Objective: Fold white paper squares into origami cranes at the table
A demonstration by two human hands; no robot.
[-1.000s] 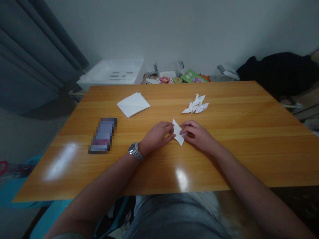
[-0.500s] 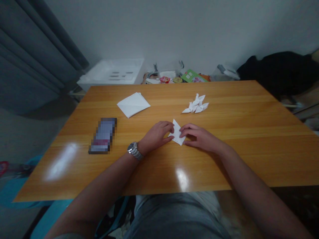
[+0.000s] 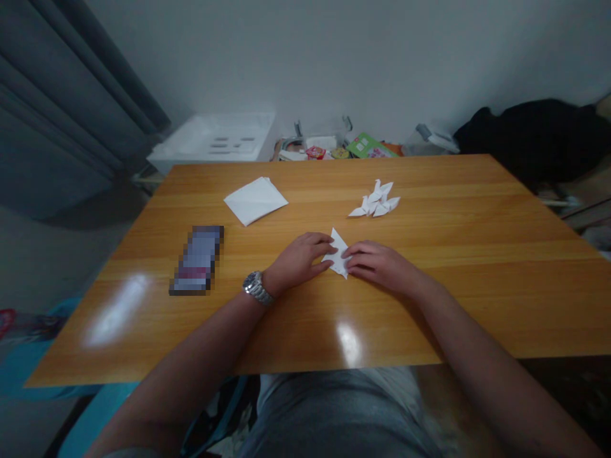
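Steady the folded paper (image 3: 338, 263) with your left hand (image 3: 298, 261), digits apart, and press evenly with your right hand (image 3: 379, 266), grip unclear.

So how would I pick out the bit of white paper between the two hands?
Find the glossy wooden table and look near its middle, where the left hand and right hand almost meet. Between them is a small, pointed piece of folded white paper. Unlike the larger white sheets and the origami birds beyond, it has fingers on it.
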